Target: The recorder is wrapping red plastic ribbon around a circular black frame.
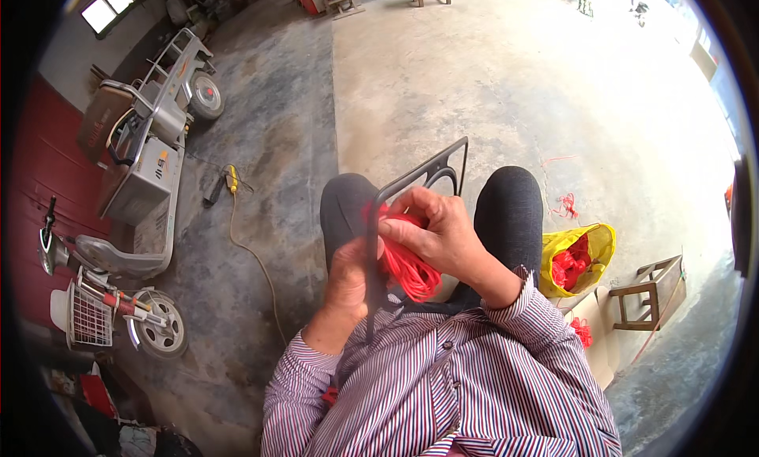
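A bundle of thin red cord (413,273) hangs in loops between my hands, in front of my lap. My right hand (447,232) pinches strands of it, thumb against fingertips. Close by on the left, my left hand (348,277) is closed at the upper end of the bundle, its fingers partly hidden. A dark frame (411,175) with a curved inner piece rises between my knees. One of its bars passes right by my left hand, and red cord lies against that bar.
At my right stand a yellow bag (579,238) of red material and a small wooden stool (650,292). Red scraps (566,206) lie on the concrete floor. On the left are a grey cargo tricycle (150,168) and a yellow-handled tool (232,179) with a trailing cable.
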`<state>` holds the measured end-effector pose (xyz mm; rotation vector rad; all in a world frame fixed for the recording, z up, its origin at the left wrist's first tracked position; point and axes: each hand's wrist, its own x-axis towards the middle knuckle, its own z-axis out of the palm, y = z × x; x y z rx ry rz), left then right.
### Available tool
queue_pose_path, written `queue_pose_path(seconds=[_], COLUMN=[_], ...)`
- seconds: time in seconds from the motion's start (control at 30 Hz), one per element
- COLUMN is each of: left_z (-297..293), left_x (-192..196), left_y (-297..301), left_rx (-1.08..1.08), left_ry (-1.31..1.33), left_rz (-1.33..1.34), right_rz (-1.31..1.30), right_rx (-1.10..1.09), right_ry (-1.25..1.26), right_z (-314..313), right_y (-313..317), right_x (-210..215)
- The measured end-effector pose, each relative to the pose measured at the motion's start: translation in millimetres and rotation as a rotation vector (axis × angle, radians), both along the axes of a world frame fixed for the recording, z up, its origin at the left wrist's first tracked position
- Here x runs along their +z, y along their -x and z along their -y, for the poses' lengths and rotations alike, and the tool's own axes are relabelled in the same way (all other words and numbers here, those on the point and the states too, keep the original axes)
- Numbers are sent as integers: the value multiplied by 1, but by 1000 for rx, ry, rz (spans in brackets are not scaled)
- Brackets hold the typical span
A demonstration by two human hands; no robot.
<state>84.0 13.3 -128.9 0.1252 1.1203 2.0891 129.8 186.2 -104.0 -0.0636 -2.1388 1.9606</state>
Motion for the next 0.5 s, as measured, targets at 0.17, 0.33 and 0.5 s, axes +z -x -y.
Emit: queue_pose_path(seconds=[0.17,0.33,0.5], left_z=[12,8,9], left_x=[0,-2,0], left_y=[-3,-7,-9], left_rx=[-2,-74,-200], left_ry=[-31,-130,-113], left_rz=[-37,161,-12], right_rz=[63,275,124], right_rx=[262,278,386], right_ry=[721,1086,1194], right_z=[-12,-9,-12], right_y=[-18,-16,-3], right_x=[-12,-52,-54])
